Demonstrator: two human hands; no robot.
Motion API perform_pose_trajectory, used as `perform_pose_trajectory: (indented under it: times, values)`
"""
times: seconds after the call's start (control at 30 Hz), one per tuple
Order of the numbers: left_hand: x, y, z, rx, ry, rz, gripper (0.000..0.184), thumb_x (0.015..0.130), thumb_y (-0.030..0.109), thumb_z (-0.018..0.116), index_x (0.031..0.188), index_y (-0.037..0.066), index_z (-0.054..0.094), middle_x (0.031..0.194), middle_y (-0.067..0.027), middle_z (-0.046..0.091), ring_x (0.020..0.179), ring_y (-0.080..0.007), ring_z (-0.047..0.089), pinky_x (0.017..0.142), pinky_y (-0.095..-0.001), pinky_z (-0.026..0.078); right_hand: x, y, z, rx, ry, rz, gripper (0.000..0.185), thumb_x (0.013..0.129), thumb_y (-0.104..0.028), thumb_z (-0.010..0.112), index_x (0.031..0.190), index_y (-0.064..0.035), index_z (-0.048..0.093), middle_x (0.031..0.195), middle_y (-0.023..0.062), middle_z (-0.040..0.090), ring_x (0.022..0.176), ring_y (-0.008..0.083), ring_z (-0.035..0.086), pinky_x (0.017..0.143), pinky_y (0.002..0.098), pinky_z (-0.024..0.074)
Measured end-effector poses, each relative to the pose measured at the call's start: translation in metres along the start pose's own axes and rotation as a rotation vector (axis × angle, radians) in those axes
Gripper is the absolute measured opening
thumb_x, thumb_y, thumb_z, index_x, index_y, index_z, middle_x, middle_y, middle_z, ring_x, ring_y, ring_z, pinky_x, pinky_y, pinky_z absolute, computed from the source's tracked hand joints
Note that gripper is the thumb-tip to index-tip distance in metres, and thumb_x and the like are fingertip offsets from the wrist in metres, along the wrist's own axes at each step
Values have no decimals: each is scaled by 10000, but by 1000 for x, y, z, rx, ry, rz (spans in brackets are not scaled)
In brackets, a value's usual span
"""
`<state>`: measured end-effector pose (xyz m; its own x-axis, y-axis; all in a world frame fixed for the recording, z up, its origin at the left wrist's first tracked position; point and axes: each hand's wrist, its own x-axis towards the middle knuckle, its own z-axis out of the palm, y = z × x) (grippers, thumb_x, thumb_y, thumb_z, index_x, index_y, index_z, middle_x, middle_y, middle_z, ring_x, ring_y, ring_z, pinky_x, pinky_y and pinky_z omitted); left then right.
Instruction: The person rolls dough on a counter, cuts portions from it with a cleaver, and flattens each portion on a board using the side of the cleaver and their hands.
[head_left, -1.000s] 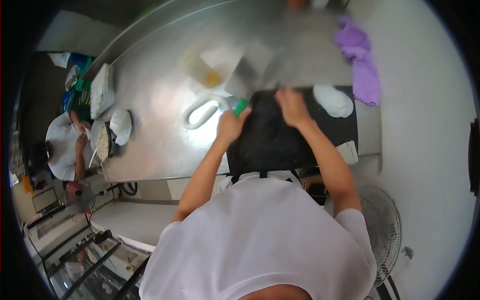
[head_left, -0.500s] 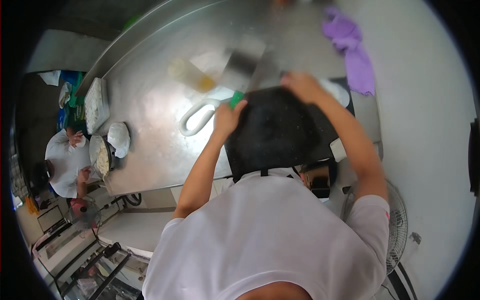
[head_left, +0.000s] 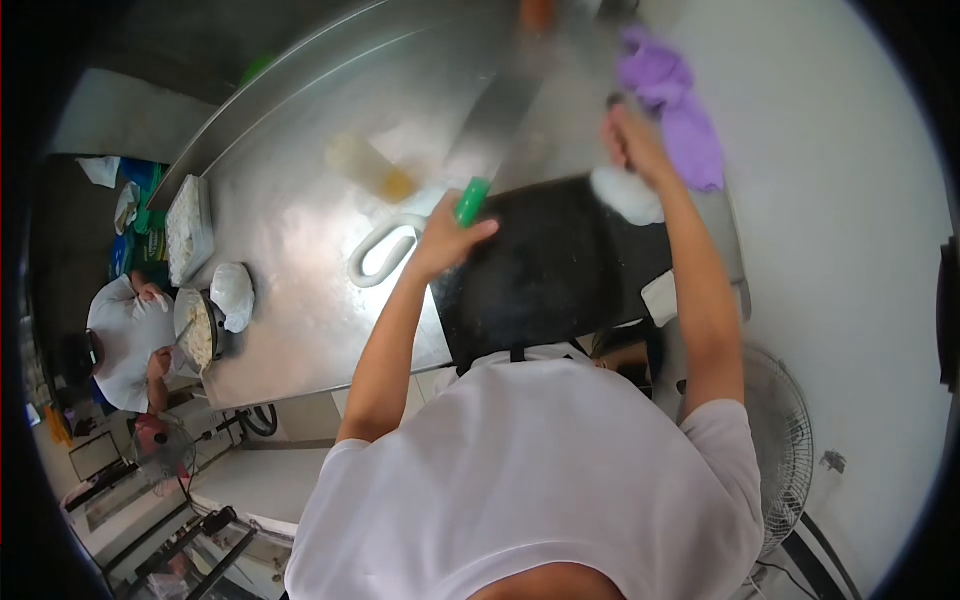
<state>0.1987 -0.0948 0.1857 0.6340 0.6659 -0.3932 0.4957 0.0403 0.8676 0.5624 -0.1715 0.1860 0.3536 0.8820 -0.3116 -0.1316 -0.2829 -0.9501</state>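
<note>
My left hand (head_left: 452,238) holds a green handle (head_left: 472,201) at the upper left corner of a black board (head_left: 545,275); its thumb is apart from the handle. A blurred grey blade-like shape (head_left: 500,105) lies beyond the handle. Past the board's upper right, my right hand (head_left: 638,142) is closed around something dark that I cannot make out. Just below that hand, a white dough-like lump (head_left: 628,196) rests on the board. Left of my left hand, a pale rope-like loop (head_left: 362,262) lies on the metal table (head_left: 300,330).
A blurred bottle with a yellow end (head_left: 368,168) lies beyond the loop. A purple cloth (head_left: 690,125) is at the right edge. At the far left, a person (head_left: 130,340) works by a pan (head_left: 198,332), a white bag (head_left: 233,297) and a white tray (head_left: 190,230). A fan (head_left: 785,450) stands lower right.
My right hand has moved up and right, away from the board's middle, near the purple cloth. The thumb of my left hand has spread from the green handle. The view has shifted slightly.
</note>
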Motion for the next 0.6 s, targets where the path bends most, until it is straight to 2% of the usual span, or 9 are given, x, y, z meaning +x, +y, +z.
perform_pose_trajectory:
  times: [0.03,0.1,0.17,0.27,0.3,0.33,0.4,0.5,0.6]
  values:
    - [-4,-1,0,-1,5,-6,557,920,477,755,1140,-2,577,611,-80,600,666,-283,685,655,-436,544,-16,-9,7,1,-7,3,479,1047,-466,567,876,-22,623,662,81,580,630,225,613,624,375,495]
    - [-7,0,2,-614,-229,103,492,930,433,757,1148,50,539,619,-8,534,547,-178,575,555,-316,490,-48,-21,22,185,19,-263,416,1045,-407,599,816,-60,590,661,-3,512,606,107,524,577,281,434]
    - [-10,-2,0,-913,-343,165,465,935,411,757,1152,76,519,623,28,500,488,-126,521,505,-256,463,-57,3,13,32,49,-241,401,1035,-396,616,833,-51,589,658,10,517,604,122,532,582,296,441]
    - [-13,-17,-6,-1061,-549,-189,322,1038,367,633,880,137,473,597,48,455,443,-78,448,435,-250,385,-86,36,30,-299,236,-218,398,1012,-389,642,864,-22,600,667,47,550,628,175,576,626,347,480]
    - [-15,-19,-3,-850,-465,-153,371,1048,337,628,809,160,406,567,55,412,425,-70,416,418,-261,355,-97,50,37,-486,375,-222,411,999,-392,652,878,-2,613,678,71,578,653,213,613,665,384,511]
    - [-15,-23,0,-852,-465,-157,371,1048,337,628,809,160,406,567,55,412,425,-70,416,418,-261,355,-104,68,44,-521,388,-395,456,968,-417,675,909,34,645,756,186,668,763,372,693,777,464,537]
    - [-19,-34,8,-558,-275,-156,372,1041,310,643,795,153,412,544,53,385,407,-72,393,412,-263,350,-130,75,46,-688,121,-425,543,965,-486,651,985,57,657,912,303,700,925,500,685,846,526,527]
    - [-29,-31,4,-546,-243,-156,378,1036,293,651,777,146,417,536,44,377,399,-85,386,403,-278,349,-133,41,49,-1135,-204,-152,615,962,-551,621,1014,61,660,986,350,676,986,529,651,855,552,516]
    - [-31,-41,-2,-495,-180,-148,373,1033,293,651,779,140,425,536,39,374,401,-91,382,398,-284,345,-55,44,12,-942,172,-144,602,966,-584,582,1030,7,681,936,327,678,956,507,654,835,554,516]
